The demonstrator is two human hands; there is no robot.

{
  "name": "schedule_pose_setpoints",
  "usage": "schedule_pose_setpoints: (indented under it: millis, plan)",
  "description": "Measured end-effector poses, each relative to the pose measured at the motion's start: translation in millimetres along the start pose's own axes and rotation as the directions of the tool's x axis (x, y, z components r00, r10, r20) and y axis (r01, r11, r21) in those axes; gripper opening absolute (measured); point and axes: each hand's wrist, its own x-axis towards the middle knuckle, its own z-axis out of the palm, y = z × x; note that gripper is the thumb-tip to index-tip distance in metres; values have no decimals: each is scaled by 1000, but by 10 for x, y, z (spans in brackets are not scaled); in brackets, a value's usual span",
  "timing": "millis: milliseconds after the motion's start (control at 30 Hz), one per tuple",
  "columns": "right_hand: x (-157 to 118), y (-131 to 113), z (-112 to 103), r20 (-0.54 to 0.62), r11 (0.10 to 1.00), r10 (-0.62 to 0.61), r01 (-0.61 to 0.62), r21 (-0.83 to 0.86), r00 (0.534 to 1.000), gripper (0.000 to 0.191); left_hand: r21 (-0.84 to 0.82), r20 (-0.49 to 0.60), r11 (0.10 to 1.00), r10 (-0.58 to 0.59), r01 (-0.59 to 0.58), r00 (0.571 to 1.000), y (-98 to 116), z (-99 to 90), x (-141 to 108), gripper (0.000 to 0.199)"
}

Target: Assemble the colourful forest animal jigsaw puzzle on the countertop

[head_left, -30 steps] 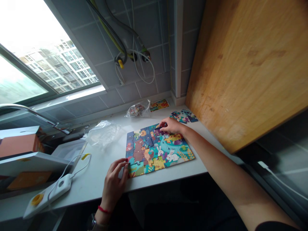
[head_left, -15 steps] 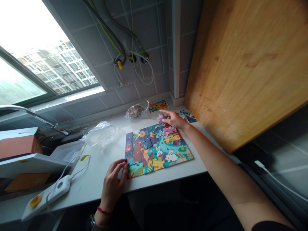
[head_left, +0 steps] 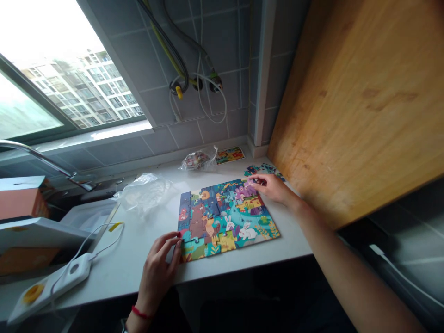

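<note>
A colourful jigsaw puzzle (head_left: 239,215) with animals lies on the white counter, most of its pieces joined. At its left edge, my left hand (head_left: 161,261) has curled fingers, with thumb and fingertips touching the border near the lower corner. My right hand (head_left: 272,188) is at the upper right corner, its fingers closed on a purple puzzle piece (head_left: 250,186). That piece sits against the puzzle there, partly hidden by the fingers; I cannot tell whether it is seated. Loose puzzle pieces (head_left: 269,169) lie just behind my right hand.
Behind the puzzle are a clear bag with something in it (head_left: 196,160) and a picture card (head_left: 230,155). An empty plastic bag (head_left: 147,189) lies to the left. A power strip (head_left: 52,289) with a white cable is at the front left. A wooden panel (head_left: 364,101) leans at the right.
My right hand has brought the purple piece down from above the puzzle's back edge to its upper right corner, uncovering the loose pieces behind. My left hand stays at the left edge.
</note>
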Motion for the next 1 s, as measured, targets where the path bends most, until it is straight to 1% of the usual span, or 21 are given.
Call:
schedule_pose_setpoints:
  millis: [33,100,200,367,533,833,1000]
  plan:
    - [-87,53,-21,-2,999,24,-24,-22,1000,33,-4,-3,1000,2,-2,1000,-11,3,-5,20]
    - [-229,127,-32,36,996,61,-58,-62,998,36,-7,-9,1000,12,-12,1000,-32,8,-11,18]
    - [-328,148,1,52,989,79,-72,-133,996,38,-13,-9,999,32,-32,999,-52,11,-10,18]
    - [-334,101,49,39,980,45,-36,-197,998,36,-23,-8,999,24,-24,1000,-38,7,-3,20]
    - [-364,85,32,49,970,45,-32,-241,998,35,-33,-22,999,15,-16,1000,-47,19,-23,21]
    - [-364,70,9,69,976,75,-59,-211,995,33,-50,-26,998,22,-23,999,-52,30,-28,19]
    - [-382,80,-2,89,981,43,-25,-191,995,31,-40,-15,999,24,-25,1000,-76,33,-36,22]
